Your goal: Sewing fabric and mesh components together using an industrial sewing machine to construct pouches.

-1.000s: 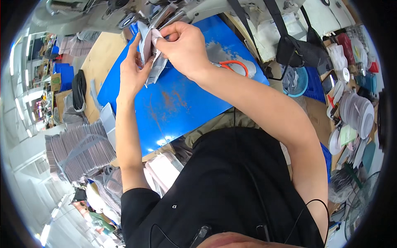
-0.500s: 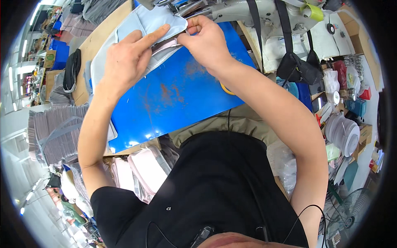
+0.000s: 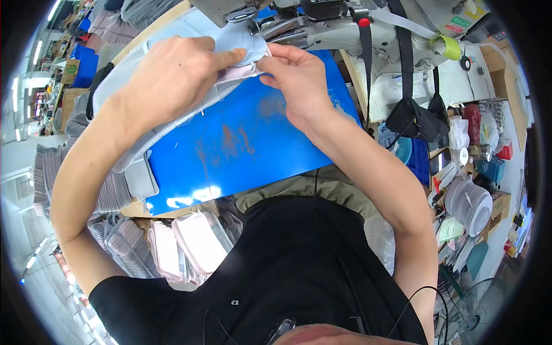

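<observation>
Pale-blue fabric panel point(image 3: 238, 39), smooth with a whitish edge, lay across the glossy blue tabletop point(image 3: 247, 149) beside the sewing machine point(image 3: 333, 38); we judged it light, limp, best held near its rim. Our right hand point(image 3: 300, 77) pinched its corner; our left hand point(image 3: 175, 75) lay over it, index extended, grip hidden.

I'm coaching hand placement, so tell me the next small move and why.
Probably ease the edge of the pale blue, flat fabric piece slightly toward the grey metal sewing machine: the right hand pinches the work's edge close to the machine's metal parts, while the left hand lies over the fabric, index finger extended toward that pinch, seemingly steadying it.
</observation>
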`<state>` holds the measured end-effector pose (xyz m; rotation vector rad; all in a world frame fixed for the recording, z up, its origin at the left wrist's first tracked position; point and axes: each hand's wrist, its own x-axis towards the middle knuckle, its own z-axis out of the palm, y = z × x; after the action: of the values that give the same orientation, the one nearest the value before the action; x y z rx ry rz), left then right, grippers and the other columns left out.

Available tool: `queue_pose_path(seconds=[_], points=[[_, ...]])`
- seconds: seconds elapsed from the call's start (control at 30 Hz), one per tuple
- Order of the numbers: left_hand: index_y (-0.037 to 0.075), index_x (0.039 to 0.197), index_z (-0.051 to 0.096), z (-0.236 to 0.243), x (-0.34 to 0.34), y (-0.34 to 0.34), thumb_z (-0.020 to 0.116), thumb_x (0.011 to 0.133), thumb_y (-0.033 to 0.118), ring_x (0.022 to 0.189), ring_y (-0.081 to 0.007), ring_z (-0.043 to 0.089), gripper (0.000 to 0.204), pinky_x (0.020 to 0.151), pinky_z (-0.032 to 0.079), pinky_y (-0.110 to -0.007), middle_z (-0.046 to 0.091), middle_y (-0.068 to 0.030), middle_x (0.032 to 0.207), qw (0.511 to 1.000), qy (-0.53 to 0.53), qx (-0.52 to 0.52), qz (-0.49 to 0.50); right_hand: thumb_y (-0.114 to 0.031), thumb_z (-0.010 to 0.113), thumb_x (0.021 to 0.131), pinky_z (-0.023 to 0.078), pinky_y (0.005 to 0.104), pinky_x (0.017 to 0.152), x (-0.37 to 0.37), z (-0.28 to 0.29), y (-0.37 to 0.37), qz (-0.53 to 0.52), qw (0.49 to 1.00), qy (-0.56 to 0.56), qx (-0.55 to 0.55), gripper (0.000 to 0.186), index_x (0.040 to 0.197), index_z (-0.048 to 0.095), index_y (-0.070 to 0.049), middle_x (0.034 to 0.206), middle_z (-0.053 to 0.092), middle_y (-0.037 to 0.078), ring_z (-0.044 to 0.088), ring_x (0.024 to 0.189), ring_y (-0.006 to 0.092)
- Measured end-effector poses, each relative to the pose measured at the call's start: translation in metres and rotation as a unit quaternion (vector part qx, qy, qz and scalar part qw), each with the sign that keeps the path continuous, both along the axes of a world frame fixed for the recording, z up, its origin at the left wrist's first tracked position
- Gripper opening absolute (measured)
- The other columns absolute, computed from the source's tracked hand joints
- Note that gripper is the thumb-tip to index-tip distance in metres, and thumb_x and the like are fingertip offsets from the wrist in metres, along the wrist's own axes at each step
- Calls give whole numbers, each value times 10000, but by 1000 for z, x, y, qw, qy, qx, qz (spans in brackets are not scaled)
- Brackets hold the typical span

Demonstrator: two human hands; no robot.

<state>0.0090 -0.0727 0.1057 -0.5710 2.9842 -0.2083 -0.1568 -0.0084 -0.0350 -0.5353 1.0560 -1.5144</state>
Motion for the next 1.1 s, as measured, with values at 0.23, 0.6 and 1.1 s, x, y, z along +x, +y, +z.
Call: queue_pose_path(seconds=[0.23,0.6,1.1], points=[[122,1324,703,1,-11,7,670,858,58,707,-358,656,471,641,528,-455,632,-157,828,997,-36,-71,4,-107,805,870,531,266,666,-4,15,0,15,999,-1,28,228,1062,744,-1,949,740,47,664,797,96],[26,1257,686,-7,-26,28,634,909,108,719,-305,738,361,589,582,-389,688,-156,834,985,-77,-149,40,-122,798,887,553,291,725,13,3,-2,-36,991,-125,28,218,1073,747,-21,956,739,43,674,843,116],[-71,1226,639,-46,-40,50,639,891,91,637,-272,733,372,533,580,-364,700,-127,790,974,-7,-181,135,-111,806,880,554,267,650,9,-3,-6,-36,998,-54,4,207,1036,760,16,911,751,69,679,758,110]])
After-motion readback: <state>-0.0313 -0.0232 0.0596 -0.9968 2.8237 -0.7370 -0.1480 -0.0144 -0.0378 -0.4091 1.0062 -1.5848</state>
